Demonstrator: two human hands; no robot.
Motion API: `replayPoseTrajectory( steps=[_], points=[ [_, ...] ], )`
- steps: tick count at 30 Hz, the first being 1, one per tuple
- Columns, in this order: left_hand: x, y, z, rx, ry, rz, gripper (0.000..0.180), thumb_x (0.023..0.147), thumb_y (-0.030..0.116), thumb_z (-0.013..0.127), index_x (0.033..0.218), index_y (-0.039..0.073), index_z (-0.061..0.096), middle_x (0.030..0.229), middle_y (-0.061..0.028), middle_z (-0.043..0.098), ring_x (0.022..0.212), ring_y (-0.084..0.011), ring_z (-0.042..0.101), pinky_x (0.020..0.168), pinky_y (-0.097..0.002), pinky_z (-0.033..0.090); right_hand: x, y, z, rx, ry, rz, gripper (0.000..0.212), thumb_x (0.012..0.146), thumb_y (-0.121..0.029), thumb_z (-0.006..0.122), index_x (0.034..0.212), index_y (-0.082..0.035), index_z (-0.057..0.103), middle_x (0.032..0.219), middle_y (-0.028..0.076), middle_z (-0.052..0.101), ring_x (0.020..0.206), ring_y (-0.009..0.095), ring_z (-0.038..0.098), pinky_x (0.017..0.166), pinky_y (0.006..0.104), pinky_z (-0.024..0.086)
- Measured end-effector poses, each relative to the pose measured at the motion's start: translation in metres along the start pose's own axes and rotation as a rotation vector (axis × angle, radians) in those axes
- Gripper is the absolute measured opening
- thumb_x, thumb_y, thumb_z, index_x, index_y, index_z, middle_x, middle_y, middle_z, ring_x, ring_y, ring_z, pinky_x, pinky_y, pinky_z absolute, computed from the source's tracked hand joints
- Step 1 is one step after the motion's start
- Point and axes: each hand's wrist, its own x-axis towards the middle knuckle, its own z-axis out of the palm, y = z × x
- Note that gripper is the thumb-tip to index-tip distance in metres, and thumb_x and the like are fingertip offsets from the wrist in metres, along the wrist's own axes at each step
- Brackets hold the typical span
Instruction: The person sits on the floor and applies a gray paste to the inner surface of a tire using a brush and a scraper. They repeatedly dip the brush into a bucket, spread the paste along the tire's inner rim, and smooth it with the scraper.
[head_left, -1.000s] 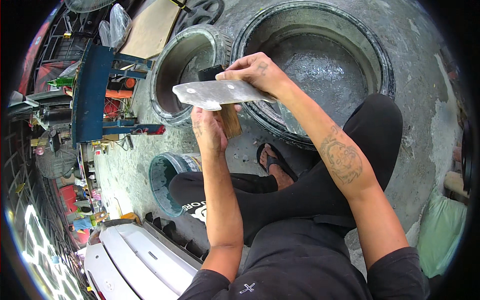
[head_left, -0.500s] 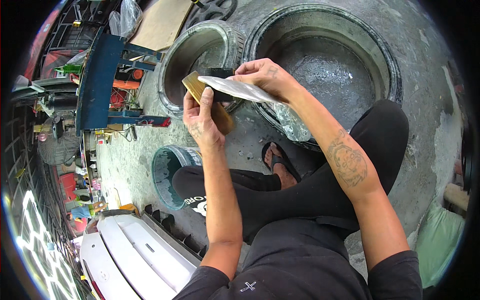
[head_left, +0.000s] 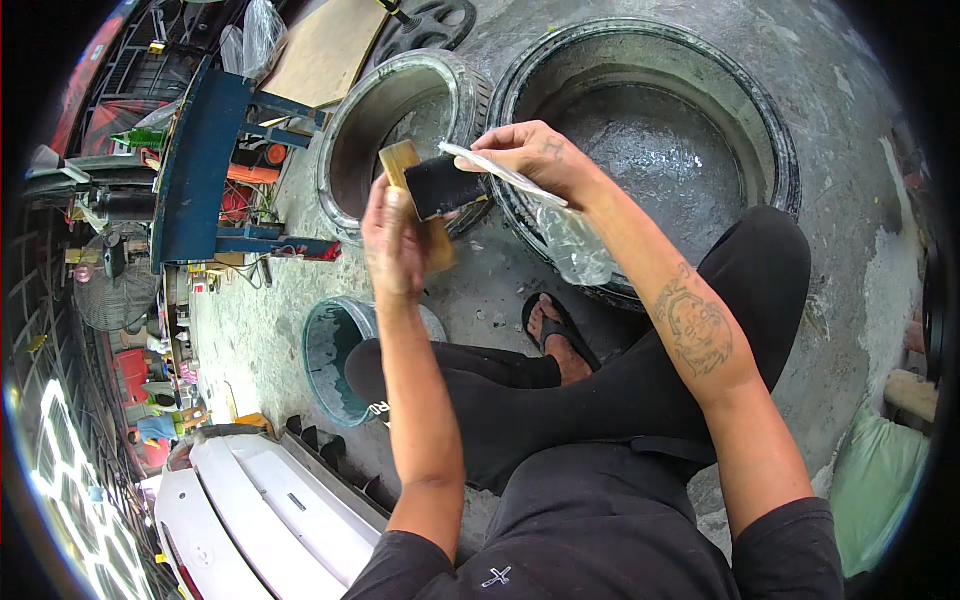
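Yellow-brown wood [head_left: 437, 247] sits gripped in the left hand [head_left: 394, 240] at eleven o'clock. The right hand [head_left: 548, 158] pinches a pale plate [head_left: 516, 180], probably held high for easy seeing.

Two bare hands, a left hand [head_left: 392, 238] and a right hand [head_left: 540, 160]; with them, one wooden block [head_left: 440, 246], one black block [head_left: 443, 188], one thin pale plate [head_left: 512, 178]. On the concrete floor [head_left: 845, 260], two round tyre-like basins [head_left: 650, 55], one bucket [head_left: 316, 368], one spoked black wheel [head_left: 425, 28]; toward its right edge, one green sack [head_left: 880, 480].
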Motion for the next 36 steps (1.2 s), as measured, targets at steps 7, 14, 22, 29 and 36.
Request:
replayPoseTrajectory(
  steps=[7,14,22,29,36],
  points=[
    [-0.010,0.000,0.013,0.194,-0.018,-0.041,0.046,0.100,0.010,0.068,0.141,-0.002,0.050,0.124,-0.0097,0.065,0.111,-0.0163,0.064,0.099,-0.0312,0.050,-0.006,-0.001,-0.008,-0.077,-0.057,0.066,0.025,0.092,-0.022,0.077,0.106,-0.001,0.077,0.086,0.002,0.072,0.072,0.005,0.062,0.065,0.0202,0.049],
    [-0.016,0.005,0.019,0.055,-0.031,-0.065,0.046,0.101,0.014,0.068,0.141,-0.002,0.051,0.122,-0.0103,0.066,0.108,-0.0170,0.066,0.090,-0.0328,0.057,0.001,0.001,-0.003,-0.120,-0.107,0.007,0.028,0.092,-0.025,0.078,0.107,-0.002,0.076,0.091,0.003,0.074,0.078,0.007,0.065,0.071,0.0225,0.051],
    [-0.021,0.013,0.025,0.128,0.053,-0.057,0.037,0.102,0.013,0.064,0.136,0.001,0.056,0.115,-0.0092,0.069,0.096,-0.0154,0.071,0.071,-0.0285,0.063,-0.001,0.008,-0.008,-0.098,-0.069,-0.025,0.029,0.092,-0.022,0.078,0.110,0.001,0.076,0.096,0.006,0.075,0.082,0.009,0.066,0.072,0.0229,0.052],
    [-0.023,0.005,0.020,0.064,-0.013,-0.081,0.040,0.106,0.020,0.058,0.140,0.000,0.053,0.123,-0.0105,0.067,0.107,-0.0176,0.068,0.085,-0.0329,0.061,-0.003,0.000,0.005,-0.056,-0.077,0.005,0.025,0.093,-0.018,0.077,0.107,0.002,0.076,0.094,0.008,0.076,0.079,0.011,0.068,0.072,0.0231,0.054],
    [-0.022,-0.016,0.039,-0.133,0.190,0.001,0.043,0.110,0.035,0.052,0.127,-0.003,0.060,0.113,-0.0134,0.072,0.093,-0.0216,0.073,0.081,-0.0380,0.063,-0.001,0.021,0.015,0.197,0.053,0.003,0.022,0.092,-0.019,0.080,0.103,0.001,0.077,0.092,0.006,0.075,0.077,0.009,0.068,0.067,0.0237,0.053]
  ],
)
